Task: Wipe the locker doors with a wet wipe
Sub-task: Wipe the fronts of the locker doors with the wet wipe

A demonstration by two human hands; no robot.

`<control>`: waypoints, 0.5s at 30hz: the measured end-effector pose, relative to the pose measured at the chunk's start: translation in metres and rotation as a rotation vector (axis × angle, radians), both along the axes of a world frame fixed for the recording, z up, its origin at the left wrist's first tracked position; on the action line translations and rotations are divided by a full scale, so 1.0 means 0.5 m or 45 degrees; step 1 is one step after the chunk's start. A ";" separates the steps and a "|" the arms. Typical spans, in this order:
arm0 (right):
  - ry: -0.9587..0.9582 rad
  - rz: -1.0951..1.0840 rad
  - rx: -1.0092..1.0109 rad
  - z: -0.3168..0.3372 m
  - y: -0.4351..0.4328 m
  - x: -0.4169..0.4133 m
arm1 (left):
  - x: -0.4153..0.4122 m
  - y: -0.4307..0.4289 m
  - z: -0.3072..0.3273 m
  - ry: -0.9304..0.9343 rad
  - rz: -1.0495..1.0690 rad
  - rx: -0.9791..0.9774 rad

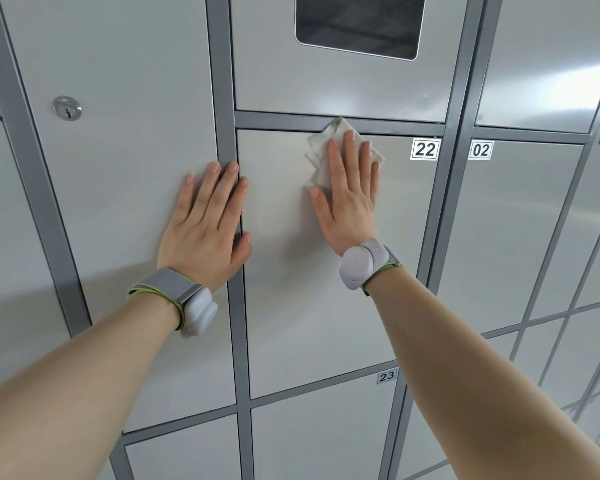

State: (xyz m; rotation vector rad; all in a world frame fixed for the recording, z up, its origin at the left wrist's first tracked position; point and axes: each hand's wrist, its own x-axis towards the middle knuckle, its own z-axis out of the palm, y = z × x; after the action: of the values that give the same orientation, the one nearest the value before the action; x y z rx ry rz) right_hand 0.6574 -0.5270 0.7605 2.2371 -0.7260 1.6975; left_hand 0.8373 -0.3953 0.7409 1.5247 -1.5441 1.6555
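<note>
A crumpled white wet wipe (pixel 321 147) lies flat against the top of grey locker door 22 (pixel 326 289), its upper corner over the dark frame bar above the door. My right hand (pixel 350 195) presses the wipe to the door with straight fingers. My left hand (pixel 207 223) lies flat and spread on the large door (pixel 125 168) to the left, its fingers reaching over the vertical frame strip. Both wrists wear grey bands.
Above door 22 is a panel with a dark window (pixel 359 24). A round key lock (pixel 67 108) sits on the left door. Door 02 (pixel 499 237) is to the right, door 23 (pixel 319 434) below. More lockers run off to the right.
</note>
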 end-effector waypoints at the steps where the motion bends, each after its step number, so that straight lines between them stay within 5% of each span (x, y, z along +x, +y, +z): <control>1: 0.037 -0.002 -0.040 -0.006 0.001 0.003 | -0.001 0.000 0.000 0.003 -0.002 0.002; 10: 0.312 -0.030 -0.231 -0.104 -0.007 -0.015 | -0.001 0.001 0.001 0.017 0.020 0.025; 15: 0.253 -0.027 -0.176 -0.113 -0.018 -0.034 | 0.000 0.000 -0.001 0.024 0.008 0.038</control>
State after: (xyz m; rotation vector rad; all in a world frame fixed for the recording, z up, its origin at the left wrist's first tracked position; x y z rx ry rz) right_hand 0.6403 -0.5360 0.7041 2.2513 -0.5662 1.4418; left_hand 0.8372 -0.3954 0.7406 1.5578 -1.5624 1.6238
